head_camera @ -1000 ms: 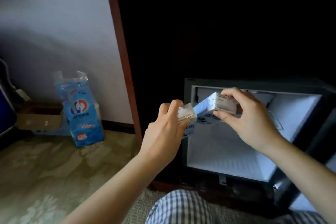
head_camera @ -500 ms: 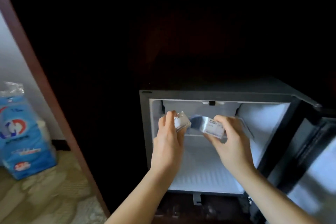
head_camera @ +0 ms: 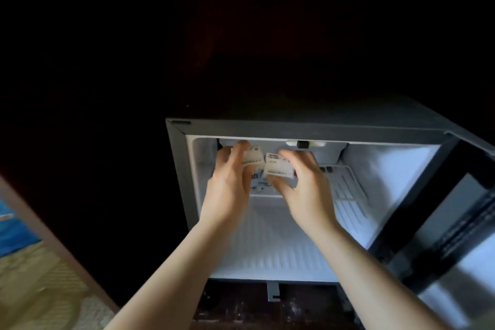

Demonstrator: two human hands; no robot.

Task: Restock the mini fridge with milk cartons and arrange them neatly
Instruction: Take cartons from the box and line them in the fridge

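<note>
Both forearms rise from the bottom edge of the view, near 6 o'clock, and reach into the open mini fridge (head_camera: 176,169), whose white cavity fills the lower right. The left hand (head_camera: 230,182) shows its back, wrist straight, fingers curled over the top and left side of a small milk carton (head_camera: 253,159), so it grips the pack from the carton's 9 o'clock side. The right hand (head_camera: 302,187) mirrors it, with fingers hooked over the upper edge of a second carton (head_camera: 278,169) and the thumb tucked under its lower edge at about 7 o'clock, pinching the pack between them. The two cartons sit side by side, touching or nearly so (motion blur hides the seam), high in the cavity toward its 11 o'clock corner, just above the white shelf (head_camera: 345,190). Whether they rest on it I cannot tell. The fridge door (head_camera: 455,222) stands open at 3 o'clock. Toward 8 o'clock of the view are a wooden post (head_camera: 53,244), patterned carpet (head_camera: 40,289) and a blue pack (head_camera: 13,225).
</note>
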